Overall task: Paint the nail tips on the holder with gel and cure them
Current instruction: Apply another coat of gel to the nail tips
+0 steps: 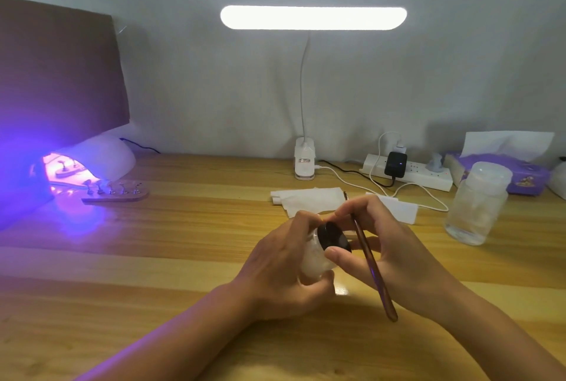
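Left hand [284, 267] grips the clear gel jar [315, 258], low centre above the desk [183, 227]. Right hand [398, 252] pinches its black lid [333, 236], with the brush [372, 267] tucked against the palm. I cannot tell whether the lid is going on or coming off. Curing lamp [101, 157] is lit at far left. Holder [116, 193] lies just before its mouth, with a row of nail tips [111, 189] upright, their colour lost in the violet glow. I judge that curing is running and painting is unfinished.

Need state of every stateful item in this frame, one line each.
Cure lamp: on, violet glow, second holder inside.
Nail tip holder: on table before lamp, not inside.
Desk lamp: on.
Gel jar: gripped by left hand.
Black lid: at jar mouth, pinched by right hand; seated or loose unclear.
Brush: held in right hand.
Power strip: black charger plugged in.
Clear bottle: capped.
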`<state>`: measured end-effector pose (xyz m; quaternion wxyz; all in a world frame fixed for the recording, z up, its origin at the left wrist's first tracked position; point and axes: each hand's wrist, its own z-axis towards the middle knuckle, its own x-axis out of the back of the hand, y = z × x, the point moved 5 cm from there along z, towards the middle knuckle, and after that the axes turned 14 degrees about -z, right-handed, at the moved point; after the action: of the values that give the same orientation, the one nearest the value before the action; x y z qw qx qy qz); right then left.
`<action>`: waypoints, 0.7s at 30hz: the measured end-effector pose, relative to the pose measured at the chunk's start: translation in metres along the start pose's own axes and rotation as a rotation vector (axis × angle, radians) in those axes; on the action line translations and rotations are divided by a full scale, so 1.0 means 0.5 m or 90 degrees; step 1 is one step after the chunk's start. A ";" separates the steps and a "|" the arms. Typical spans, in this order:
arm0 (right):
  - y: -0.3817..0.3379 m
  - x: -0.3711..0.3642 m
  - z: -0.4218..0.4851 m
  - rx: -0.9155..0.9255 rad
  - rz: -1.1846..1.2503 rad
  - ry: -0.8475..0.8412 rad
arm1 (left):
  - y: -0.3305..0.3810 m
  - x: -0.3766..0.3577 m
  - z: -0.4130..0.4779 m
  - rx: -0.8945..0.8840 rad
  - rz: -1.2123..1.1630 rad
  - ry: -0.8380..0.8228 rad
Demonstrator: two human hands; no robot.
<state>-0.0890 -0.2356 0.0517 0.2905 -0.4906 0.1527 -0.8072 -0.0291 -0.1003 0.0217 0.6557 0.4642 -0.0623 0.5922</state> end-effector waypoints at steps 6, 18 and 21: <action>0.007 -0.001 -0.005 0.005 -0.177 0.055 | 0.023 -0.005 0.002 -0.049 0.135 0.068; 0.033 -0.015 -0.017 -0.040 -0.312 0.171 | 0.047 -0.027 0.006 -0.119 0.167 0.060; 0.035 0.003 -0.013 -0.065 -0.278 0.233 | 0.046 -0.028 0.009 -0.081 0.120 0.070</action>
<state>-0.0896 -0.2506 0.0403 0.0523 -0.3719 0.1335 -0.9171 -0.0503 -0.1164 0.0278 0.6277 0.3810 -0.1070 0.6703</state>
